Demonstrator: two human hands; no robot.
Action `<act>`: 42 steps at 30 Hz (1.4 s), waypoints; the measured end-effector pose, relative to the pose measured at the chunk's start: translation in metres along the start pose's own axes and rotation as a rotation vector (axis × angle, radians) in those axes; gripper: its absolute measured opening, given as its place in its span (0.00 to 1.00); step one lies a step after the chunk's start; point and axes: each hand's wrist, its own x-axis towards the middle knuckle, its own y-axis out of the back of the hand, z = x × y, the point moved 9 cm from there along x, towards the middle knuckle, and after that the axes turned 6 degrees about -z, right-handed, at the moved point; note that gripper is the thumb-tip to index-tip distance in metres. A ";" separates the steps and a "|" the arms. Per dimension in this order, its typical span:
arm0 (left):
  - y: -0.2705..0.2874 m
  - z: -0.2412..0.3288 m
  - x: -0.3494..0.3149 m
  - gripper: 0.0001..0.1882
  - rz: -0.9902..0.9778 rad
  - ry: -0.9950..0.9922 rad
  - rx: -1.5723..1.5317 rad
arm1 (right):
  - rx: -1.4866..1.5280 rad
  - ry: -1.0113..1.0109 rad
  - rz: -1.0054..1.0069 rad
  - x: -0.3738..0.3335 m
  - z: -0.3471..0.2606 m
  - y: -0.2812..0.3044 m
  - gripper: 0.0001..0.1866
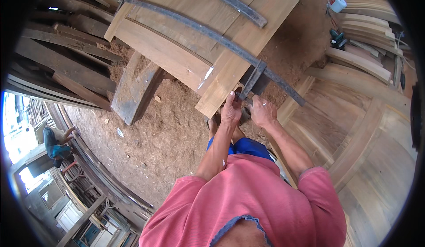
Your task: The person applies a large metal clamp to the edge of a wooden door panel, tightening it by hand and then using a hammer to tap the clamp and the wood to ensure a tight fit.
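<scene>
A long metal bar clamp (190, 23) lies across a wooden panel door (177, 34), its jaw and screw end beyond the door's near right edge. At that end, my left hand (230, 109) is closed round a dark part of the clamp's screw, thumb uppermost. My right hand (264, 111) is closed just to its right, beside the screw end; its fingertips and whatever is in them are hidden. Farther up on the door rests a dark hammer-shaped tool (237, 8) with a blocky head. White smears mark the door's near corner.
Under the door, a thick timber (137, 87) juts out over sawdust-covered ground (146, 145). Stacked boards (66, 48) fill the far left. Another panelled door (323, 114) lies at right, near curved planks (363, 25) and a white container (338, 3). Another person (57, 145) bends at far left.
</scene>
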 end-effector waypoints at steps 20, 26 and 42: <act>0.013 -0.004 0.002 0.19 0.043 0.058 -0.051 | 0.241 0.241 0.163 -0.005 -0.060 0.099 0.17; -0.005 0.000 -0.002 0.19 -0.001 0.027 0.015 | -0.228 0.034 0.620 0.123 -0.037 0.201 0.31; 0.008 -0.006 0.000 0.17 -0.003 0.083 0.034 | 1.252 0.162 -0.253 0.186 -0.068 0.122 0.19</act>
